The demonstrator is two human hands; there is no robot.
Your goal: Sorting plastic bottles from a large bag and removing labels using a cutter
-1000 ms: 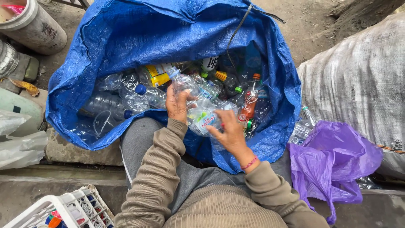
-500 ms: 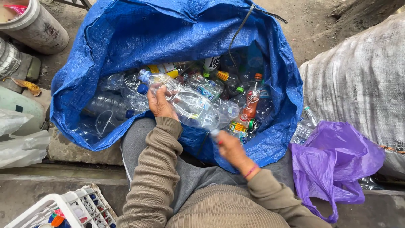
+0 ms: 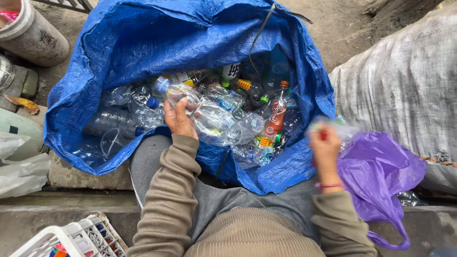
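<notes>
1. A seated person, seen from above, sorts through a blue sack (image 3: pixel 143 43) of empty plastic bottles that fills the upper centre of the frame.

2. The left hand (image 3: pixel 178 119), at centre left, has its fingers curled closed around a clear bottle (image 3: pixel 209 119) with a blue cap, which lies tilted on top of the heap inside the sack.

3. The bottle looks light and thin-walled; judged from its creased sides, it would buckle under a hard squeeze and may be slick, so the firmer neck or shoulder below the cap seems the better place to grip it.

4. The right hand (image 3: pixel 324 145), at centre right, is blurred; it is closed on something small and pale with a touch of red, which cannot be made out, just above a purple bag (image 3: pixel 381 176).

5. A grey woven sack (image 3: pixel 404 81) fills the right edge of the frame.

6. A white basket (image 3: pixel 62 238) sits at lower left, and a pale bucket (image 3: pixel 33 33) stands at upper left on bare ground.
</notes>
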